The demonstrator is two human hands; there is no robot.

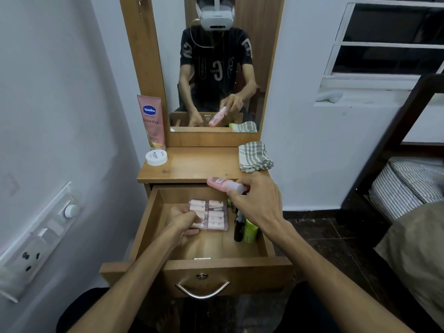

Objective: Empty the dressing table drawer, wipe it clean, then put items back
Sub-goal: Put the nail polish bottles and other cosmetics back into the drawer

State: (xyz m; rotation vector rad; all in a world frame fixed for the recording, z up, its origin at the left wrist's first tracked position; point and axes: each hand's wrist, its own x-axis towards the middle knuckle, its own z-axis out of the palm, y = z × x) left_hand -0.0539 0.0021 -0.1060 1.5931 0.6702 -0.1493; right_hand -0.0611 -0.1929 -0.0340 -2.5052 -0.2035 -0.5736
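Observation:
The wooden drawer [216,265] of the dressing table stands pulled open. My right hand [257,200] holds a pink bottle [222,185] above the drawer's back right corner, level with the tabletop edge. My left hand [185,221] is inside the drawer, its fingers closed on the left edge of a clear flat case of pale nail tips [211,213]. A dark brown bottle [238,228] and a light green bottle [250,230] stand against the drawer's right wall. A folded checked cloth [254,156] lies on the tabletop [197,167] at the right.
A pink Vaseline tube [151,121] and a white round jar [156,157] stand at the tabletop's left. The mirror [216,68] rises behind. A wall with a switch panel [40,239] is close on the left. A bed with a dark frame [396,179] is at the right.

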